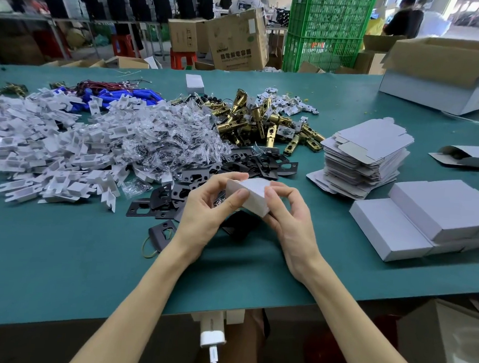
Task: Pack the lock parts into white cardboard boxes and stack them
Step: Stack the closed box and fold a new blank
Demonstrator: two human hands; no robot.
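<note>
Both my hands hold one small white cardboard box (253, 194) above the green table, near its front. My left hand (206, 207) grips the box's left end, thumb on the near face. My right hand (289, 212) pinches its right end with thumb and fingers. Black lock plates (176, 194) lie under and behind the box. Brass latch bolts (267, 124) are heaped further back. Closed white boxes (432, 218) are stacked in two layers at the right. A pile of flat unfolded boxes (366, 158) stands behind them.
A wide heap of white plastic pieces (47, 147) and clear screw bags (173, 138) fills the left half. Blue parts with wires (120, 97) lie at the back left. A big open carton (447, 73) sits at the back right. The green table (74, 255) ends near me.
</note>
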